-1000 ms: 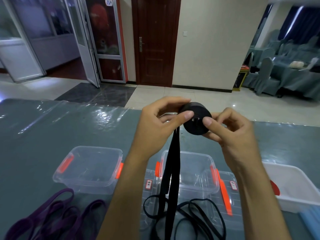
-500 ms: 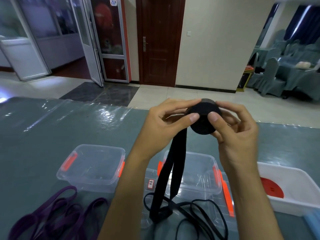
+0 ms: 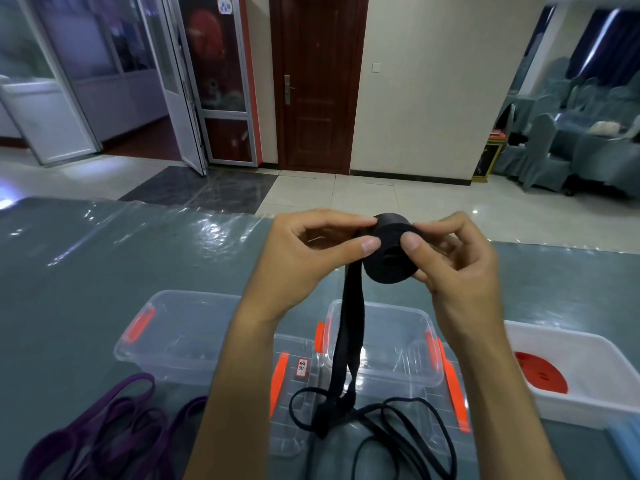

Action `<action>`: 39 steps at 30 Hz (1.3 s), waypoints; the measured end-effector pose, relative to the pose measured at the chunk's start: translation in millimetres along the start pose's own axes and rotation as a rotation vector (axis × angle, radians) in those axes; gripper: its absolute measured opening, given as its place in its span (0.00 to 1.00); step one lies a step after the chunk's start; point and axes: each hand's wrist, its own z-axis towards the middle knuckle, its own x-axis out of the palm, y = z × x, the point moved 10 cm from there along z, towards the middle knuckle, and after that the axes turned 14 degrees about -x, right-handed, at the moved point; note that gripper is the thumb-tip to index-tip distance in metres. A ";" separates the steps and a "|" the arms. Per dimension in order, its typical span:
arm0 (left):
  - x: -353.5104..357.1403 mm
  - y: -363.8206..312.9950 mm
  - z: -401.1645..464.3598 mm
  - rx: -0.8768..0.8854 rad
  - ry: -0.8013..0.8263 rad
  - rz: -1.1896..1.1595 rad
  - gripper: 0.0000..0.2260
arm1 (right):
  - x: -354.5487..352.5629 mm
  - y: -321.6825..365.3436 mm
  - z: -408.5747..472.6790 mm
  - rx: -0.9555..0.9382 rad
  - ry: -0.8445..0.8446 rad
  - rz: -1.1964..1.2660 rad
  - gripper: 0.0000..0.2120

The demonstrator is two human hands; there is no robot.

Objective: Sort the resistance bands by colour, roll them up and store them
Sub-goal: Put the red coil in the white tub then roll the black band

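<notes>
Black roll (image 3: 389, 252): tightly wound black band, held up above the table (image 3: 104, 271) between both hands, round face turned toward the camera.
Left hand (image 3: 304, 258): curled round the roll's left side, thumb tip pressed on its front face, fingers reaching over the top edge.
Right hand (image 3: 457, 261): curled round the roll's right side, thumb tip on the front face just beside the left thumb, fingers wrapped behind.
Loose tail (image 3: 349, 337): unrolled flat strip hanging straight down from the roll's left edge, between the forearms, reaching the lids below.
Black bands (image 3: 398, 431): tangle of thin loops lying on the clear lids, touching the tail's lower end.
Purple bands (image 3: 114, 420): heap on the table at lower left, well apart from the hands.
Left clear box (image 3: 173, 327): transparent, orange latches, on the table below the left forearm.
Middle clear box (image 3: 391, 341): transparent, orange latches, directly below the roll, behind the hanging tail.
Clear lids (image 3: 298, 403): flat on the table in front of the boxes, orange clips, small label on one.
White bin (image 3: 585, 372): at the right, holding a red roll (image 3: 540, 375).
</notes>
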 end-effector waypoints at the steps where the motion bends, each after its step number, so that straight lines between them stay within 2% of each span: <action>1: -1.9 -1.4 -2.1 0.012 -0.018 0.011 0.10 | 2.6 -5.1 -0.8 0.053 0.039 0.030 0.11; 3: -2.7 -2.1 -4.4 0.022 -0.048 0.013 0.10 | 2.5 -8.8 -0.2 0.098 0.064 0.045 0.13; 6: 3.1 -3.6 -2.4 0.035 -0.042 -0.007 0.09 | -5.4 2.3 5.1 0.010 -0.006 0.010 0.17; 10: 9.6 -2.7 -2.1 0.005 0.075 -0.003 0.18 | -3.6 9.8 2.9 -0.026 -0.082 0.101 0.18; 12: 1.7 -4.8 -5.6 0.025 0.040 0.014 0.20 | 1.9 8.1 2.4 0.011 -0.051 0.131 0.17; 15: -13.3 -10.2 -10.5 0.065 -0.075 -0.047 0.16 | 7.4 11.4 4.0 0.016 0.050 -0.012 0.16; 17: -16.1 -11.3 -11.2 0.066 -0.100 -0.066 0.15 | 7.6 17.9 4.3 -0.023 0.052 -0.068 0.12; 19: -12.0 -11.9 -10.6 0.061 -0.057 -0.064 0.14 | 7.1 25.0 4.3 -0.079 0.020 -0.068 0.10; 23: -2.6 -14.2 -11.3 0.106 0.091 0.036 0.21 | 1.8 25.3 1.2 -0.117 -0.057 -0.032 0.09; 28: -9.9 -15.5 -15.2 0.129 0.045 0.083 0.19 | 7.9 13.4 6.2 0.016 0.126 -0.014 0.19; 30: -10.2 -12.7 -14.1 0.106 0.004 0.021 0.16 | 10.9 15.9 8.1 0.016 0.162 -0.007 0.18; 33: -4.4 -8.5 -8.6 0.084 -0.018 -0.086 0.14 | 6.2 23.0 10.6 -0.061 0.061 -0.036 0.17; 36: 6.0 -10.2 -4.9 0.079 0.062 -0.056 0.19 | 1.7 18.8 6.6 -0.069 -0.051 0.070 0.15; 39: -2.7 -10.0 -4.7 0.100 0.021 0.004 0.17 | 4.5 9.2 4.5 -0.029 0.013 0.078 0.15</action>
